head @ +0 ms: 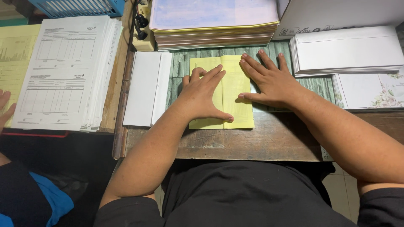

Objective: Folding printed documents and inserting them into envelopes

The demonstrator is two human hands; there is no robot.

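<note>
A folded yellow printed sheet (235, 107) lies on the wooden desk (269, 143) in front of me. My left hand (204, 94) presses flat on its left half, thumb stretched along the lower part. Resting on the sheet's right edge is my right hand (269, 80), fingers spread and pointing away from me. Both hands lie flat and grip nothing.
White envelopes (145, 88) lie left of the sheet, more envelopes (347, 50) at the right, a floral one (372, 92) below them. A thick paper stack (212, 25) sits behind. Printed forms (63, 71) lie far left, beside another person's hand (5, 109).
</note>
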